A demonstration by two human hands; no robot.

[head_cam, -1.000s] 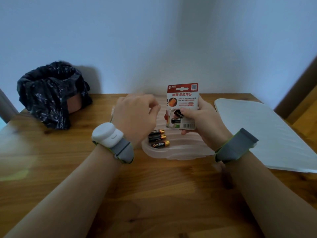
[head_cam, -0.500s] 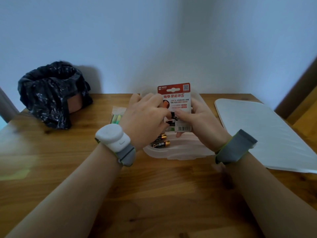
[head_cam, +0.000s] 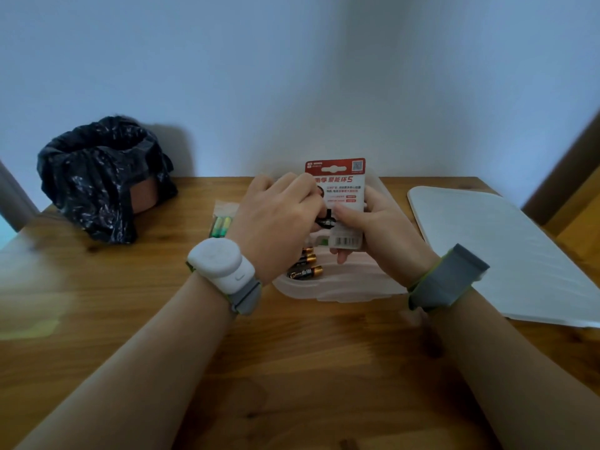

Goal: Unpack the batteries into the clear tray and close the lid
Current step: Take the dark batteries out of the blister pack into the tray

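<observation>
A red and white battery pack (head_cam: 344, 190) stands upright over the clear tray (head_cam: 341, 287), held from behind by my right hand (head_cam: 383, 232). My left hand (head_cam: 279, 222) is at the pack's left side, its fingertips pinched on a dark battery (head_cam: 326, 221) sticking out of the card. Three black and gold batteries (head_cam: 303, 271) lie side by side in the tray's left part, partly hidden by my left hand. The tray's lid stands open behind the pack.
A small pack of green batteries (head_cam: 222, 224) lies on the wooden table left of the tray. A bin lined with a black bag (head_cam: 100, 177) stands at the back left. A white board (head_cam: 506, 251) lies at the right. The wall is close behind.
My left hand has risen from the tray to the pack and pinched a battery in it. The pack has shifted slightly left, then back toward the right.
</observation>
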